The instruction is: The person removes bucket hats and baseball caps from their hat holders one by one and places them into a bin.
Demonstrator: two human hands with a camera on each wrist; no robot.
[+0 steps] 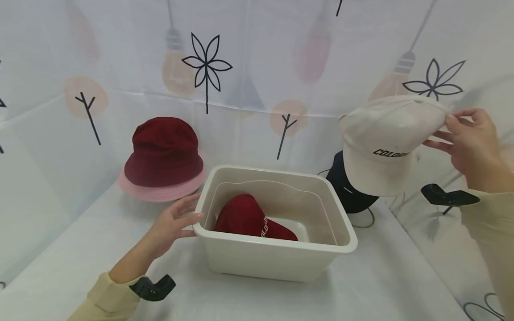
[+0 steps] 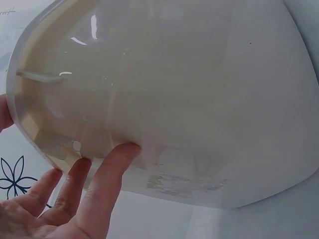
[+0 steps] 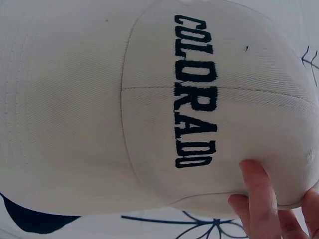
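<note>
My right hand (image 1: 475, 138) pinches the crown of an off-white baseball cap (image 1: 381, 133) and holds it raised, right of the bin, with its brim hanging down. Dark COLORADO lettering crosses the cap's front (image 3: 229, 119) in the right wrist view. My left hand (image 1: 168, 227) touches the left corner of a cream plastic bin (image 1: 273, 258). In the left wrist view, fairly straight fingers (image 2: 107, 184) rest against the bin's outer wall (image 2: 209, 99). Inside the bin lies a dark red cap (image 1: 245, 216) with white lettering, its lower part hidden by the front wall.
Left behind the bin, a dark red bucket hat (image 1: 166, 151) sits with a pink brim (image 1: 160, 191) showing beneath it. A black hat (image 1: 353, 200) with a cord is partly hidden behind the raised cap. A white patterned cloth (image 1: 249, 67) hangs behind the white table (image 1: 180, 294).
</note>
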